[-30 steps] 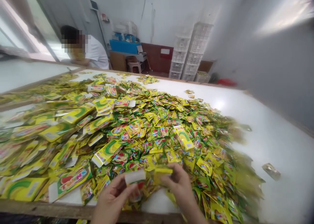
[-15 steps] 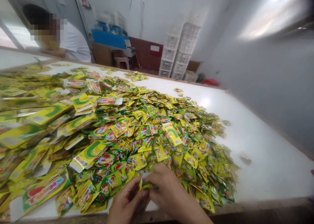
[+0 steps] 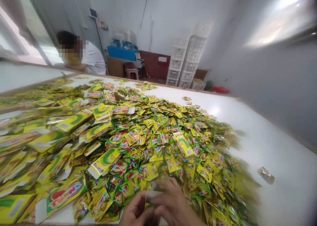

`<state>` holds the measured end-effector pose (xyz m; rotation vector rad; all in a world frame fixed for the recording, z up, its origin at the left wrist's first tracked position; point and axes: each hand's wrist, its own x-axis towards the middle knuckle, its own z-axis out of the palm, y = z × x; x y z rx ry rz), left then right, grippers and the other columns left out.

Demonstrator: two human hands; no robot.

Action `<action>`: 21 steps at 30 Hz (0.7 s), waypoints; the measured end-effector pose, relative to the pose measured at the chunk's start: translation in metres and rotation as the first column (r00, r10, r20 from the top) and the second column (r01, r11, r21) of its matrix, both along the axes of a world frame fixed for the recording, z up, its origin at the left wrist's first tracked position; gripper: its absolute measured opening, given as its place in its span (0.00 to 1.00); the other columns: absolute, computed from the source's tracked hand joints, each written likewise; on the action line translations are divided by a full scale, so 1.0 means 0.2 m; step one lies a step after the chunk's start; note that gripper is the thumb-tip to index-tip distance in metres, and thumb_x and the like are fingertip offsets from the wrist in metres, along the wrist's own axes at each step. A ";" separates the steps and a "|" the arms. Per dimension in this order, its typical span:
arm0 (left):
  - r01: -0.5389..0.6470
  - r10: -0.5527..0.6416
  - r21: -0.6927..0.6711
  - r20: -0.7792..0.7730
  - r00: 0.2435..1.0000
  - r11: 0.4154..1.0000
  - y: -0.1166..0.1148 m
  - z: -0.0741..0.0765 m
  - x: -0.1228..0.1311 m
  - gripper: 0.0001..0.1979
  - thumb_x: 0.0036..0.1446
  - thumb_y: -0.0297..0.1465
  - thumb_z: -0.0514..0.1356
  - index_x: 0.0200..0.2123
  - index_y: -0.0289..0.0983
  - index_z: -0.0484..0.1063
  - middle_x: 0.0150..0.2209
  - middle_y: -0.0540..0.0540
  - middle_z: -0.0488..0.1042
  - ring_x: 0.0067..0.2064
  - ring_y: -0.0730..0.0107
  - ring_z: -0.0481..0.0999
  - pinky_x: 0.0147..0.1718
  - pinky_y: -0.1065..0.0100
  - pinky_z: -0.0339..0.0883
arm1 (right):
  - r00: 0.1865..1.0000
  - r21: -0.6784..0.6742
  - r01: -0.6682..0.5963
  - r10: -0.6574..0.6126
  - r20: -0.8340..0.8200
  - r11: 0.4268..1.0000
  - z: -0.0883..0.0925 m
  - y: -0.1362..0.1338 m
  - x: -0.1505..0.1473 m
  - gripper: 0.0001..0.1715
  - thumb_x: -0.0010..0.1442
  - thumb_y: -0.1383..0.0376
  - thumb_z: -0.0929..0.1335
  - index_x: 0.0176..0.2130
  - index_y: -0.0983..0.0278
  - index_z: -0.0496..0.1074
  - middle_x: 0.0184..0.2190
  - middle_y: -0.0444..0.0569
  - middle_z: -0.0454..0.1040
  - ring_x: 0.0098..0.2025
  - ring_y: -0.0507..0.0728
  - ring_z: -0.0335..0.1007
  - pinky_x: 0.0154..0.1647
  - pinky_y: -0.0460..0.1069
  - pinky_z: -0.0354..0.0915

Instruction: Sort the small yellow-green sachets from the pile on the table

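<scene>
A big heap of small yellow-green sachets [image 3: 158, 137] covers the white table [image 3: 272, 146]. Larger yellow flat cartons [image 3: 71, 120] lie mixed in on the left. Both my hands are at the near edge of the heap, fingers pinched together over a small folded carton or sachet [image 3: 151, 196] between them. My left hand [image 3: 135, 212] grips it from the left, and my right hand [image 3: 170, 204] lies over it from the right. What exactly they hold is mostly hidden by the fingers.
Another person in a white shirt [image 3: 92, 57] sits at the table's far left corner. White stacked crates [image 3: 190, 62] and a blue machine [image 3: 122, 52] stand against the back wall. A single loose sachet [image 3: 266, 175] lies apart on the right of the table.
The carton held up between my hands a second ago has come down to the table edge, and my hands have closed together over it. The view swung left, then back.
</scene>
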<state>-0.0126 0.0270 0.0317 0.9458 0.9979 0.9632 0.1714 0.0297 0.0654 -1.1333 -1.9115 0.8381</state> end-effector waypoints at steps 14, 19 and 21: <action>0.246 -0.200 -0.208 0.220 0.955 0.947 0.06 0.22 0.00 0.21 0.45 0.30 0.67 0.46 0.39 0.77 0.46 0.41 0.79 0.50 0.53 0.75 0.52 0.59 0.63 | 0.654 -0.632 -0.170 -0.393 -0.646 0.756 -0.10 -0.05 -0.08 0.17 0.44 0.70 0.76 0.35 0.63 0.72 0.25 0.39 0.68 0.19 0.45 0.57 0.16 0.40 0.54; 0.037 -0.027 -0.156 0.069 0.997 0.987 0.02 0.17 0.02 0.21 0.48 0.35 0.67 0.47 0.41 0.76 0.52 0.42 0.77 0.57 0.50 0.72 0.53 0.57 0.66 | 0.776 -0.456 0.150 -0.390 -0.495 0.877 -0.14 0.02 -0.11 0.09 0.49 0.72 0.72 0.32 0.62 0.80 0.26 0.42 0.71 0.24 0.48 0.62 0.24 0.42 0.60; -0.084 0.075 -0.100 -0.095 0.993 0.991 0.02 0.10 0.00 0.19 0.50 0.39 0.66 0.46 0.40 0.78 0.50 0.42 0.79 0.55 0.49 0.73 0.55 0.55 0.66 | 0.815 -0.378 0.154 -0.333 -0.473 0.913 -0.12 0.04 -0.10 0.08 0.54 0.68 0.72 0.36 0.60 0.82 0.30 0.47 0.75 0.31 0.53 0.69 0.32 0.46 0.67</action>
